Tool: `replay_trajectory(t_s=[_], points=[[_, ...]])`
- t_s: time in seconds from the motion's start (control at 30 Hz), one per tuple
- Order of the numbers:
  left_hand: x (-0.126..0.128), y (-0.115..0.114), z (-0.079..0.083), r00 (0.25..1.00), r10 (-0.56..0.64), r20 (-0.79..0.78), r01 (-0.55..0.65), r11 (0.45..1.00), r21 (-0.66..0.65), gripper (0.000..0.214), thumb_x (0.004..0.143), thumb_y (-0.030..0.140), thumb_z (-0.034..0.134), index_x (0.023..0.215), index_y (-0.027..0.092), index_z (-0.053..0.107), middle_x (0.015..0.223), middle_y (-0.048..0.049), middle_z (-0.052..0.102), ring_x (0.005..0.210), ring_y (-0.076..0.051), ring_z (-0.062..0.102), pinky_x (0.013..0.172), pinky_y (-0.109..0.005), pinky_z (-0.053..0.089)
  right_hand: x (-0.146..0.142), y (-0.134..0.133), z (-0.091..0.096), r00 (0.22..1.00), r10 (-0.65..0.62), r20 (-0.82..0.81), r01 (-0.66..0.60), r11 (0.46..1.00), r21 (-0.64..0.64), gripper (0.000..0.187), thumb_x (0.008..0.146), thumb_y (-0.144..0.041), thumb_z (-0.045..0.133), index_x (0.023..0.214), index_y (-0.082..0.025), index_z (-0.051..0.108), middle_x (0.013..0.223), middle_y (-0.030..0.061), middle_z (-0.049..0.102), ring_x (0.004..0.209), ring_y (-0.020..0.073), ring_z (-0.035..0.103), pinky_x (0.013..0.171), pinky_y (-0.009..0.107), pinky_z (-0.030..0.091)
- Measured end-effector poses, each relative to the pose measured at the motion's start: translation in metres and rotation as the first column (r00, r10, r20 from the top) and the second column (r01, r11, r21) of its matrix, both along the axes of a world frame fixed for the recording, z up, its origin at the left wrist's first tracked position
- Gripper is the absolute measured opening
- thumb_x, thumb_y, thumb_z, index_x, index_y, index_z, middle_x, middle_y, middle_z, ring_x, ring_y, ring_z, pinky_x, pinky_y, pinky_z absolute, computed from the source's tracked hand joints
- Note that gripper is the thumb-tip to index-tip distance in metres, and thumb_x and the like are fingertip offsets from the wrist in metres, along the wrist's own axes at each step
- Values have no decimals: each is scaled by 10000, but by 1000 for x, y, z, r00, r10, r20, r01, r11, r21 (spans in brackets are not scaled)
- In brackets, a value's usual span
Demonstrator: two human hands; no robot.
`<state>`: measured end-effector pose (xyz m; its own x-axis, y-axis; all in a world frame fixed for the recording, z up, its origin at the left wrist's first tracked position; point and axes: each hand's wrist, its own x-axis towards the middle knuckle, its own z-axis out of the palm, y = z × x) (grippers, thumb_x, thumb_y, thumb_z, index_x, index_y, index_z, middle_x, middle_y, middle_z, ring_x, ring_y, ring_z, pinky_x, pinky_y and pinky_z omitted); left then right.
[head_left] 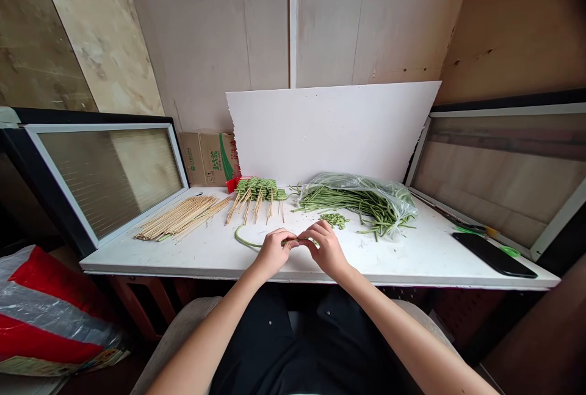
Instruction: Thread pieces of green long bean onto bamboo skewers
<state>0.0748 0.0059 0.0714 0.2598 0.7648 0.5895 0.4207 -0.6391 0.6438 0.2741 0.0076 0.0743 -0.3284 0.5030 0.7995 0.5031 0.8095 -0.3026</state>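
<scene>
Both my hands are at the front middle of a white table [412,257]. My left hand [271,251] and my right hand [326,248] pinch the same long green bean [245,240], whose free end curls away to the left on the table. A small heap of cut green bean pieces [334,219] lies just beyond my right hand. Behind it a clear plastic bag of long green beans [361,199] lies open. Several finished skewers of folded bean [259,195] lie in a row at the back.
A pile of bare bamboo skewers [180,218] lies at the left. A black phone [493,254] rests near the right edge, with scissors [476,230] behind it. A white board [329,129] leans on the wall beside a cardboard box [208,158]. Glass-topped cabinets flank the table.
</scene>
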Motion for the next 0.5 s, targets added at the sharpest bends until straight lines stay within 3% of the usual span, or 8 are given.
replay_trajectory(t_s=[0.23,0.5], points=[[3,-3,-1,1000,-9,19,8,999,50,173,881,70,635,879,184,765,865,-63,753,814,-188,677,781,-304,531,-6,-3,-4,993,18,-114,-31,992,-120,216,891,-64,610,886,-247,724,847,76,699,915,287,558,805,435,494],[3,-2,-1,992,-72,105,78,995,-57,133,860,94,631,819,170,733,804,-52,735,757,-165,664,736,-270,525,-6,4,-13,958,82,-276,-172,933,-317,90,916,-285,704,845,-248,746,817,56,705,912,260,612,760,364,505]])
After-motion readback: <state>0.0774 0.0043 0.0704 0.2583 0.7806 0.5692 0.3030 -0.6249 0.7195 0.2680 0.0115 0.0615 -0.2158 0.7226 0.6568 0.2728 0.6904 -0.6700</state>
